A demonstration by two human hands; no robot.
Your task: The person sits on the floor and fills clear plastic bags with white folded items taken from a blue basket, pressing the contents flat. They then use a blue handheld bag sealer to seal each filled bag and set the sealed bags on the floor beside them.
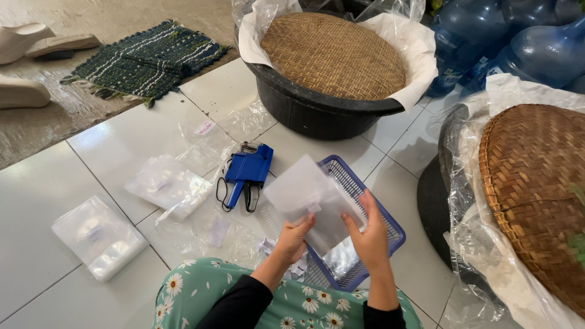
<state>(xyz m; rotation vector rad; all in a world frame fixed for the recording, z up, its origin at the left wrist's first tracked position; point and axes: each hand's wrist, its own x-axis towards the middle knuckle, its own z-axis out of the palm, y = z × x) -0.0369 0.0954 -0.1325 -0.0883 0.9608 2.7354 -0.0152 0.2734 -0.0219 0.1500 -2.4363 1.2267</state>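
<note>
Both hands hold up a stack of clear plastic bags over the blue basket on the tiled floor. The left hand pinches its lower edge, fingers curled shut; the right hand grips the right side (thumb in front). A blue label gun lies just left.

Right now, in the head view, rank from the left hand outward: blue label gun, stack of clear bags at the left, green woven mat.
From the left hand:
1. Blue label gun, just up-left on the tiles.
2. Stack of clear bags, far left on the tiles.
3. Green woven mat, top left, off the tiles.
</note>
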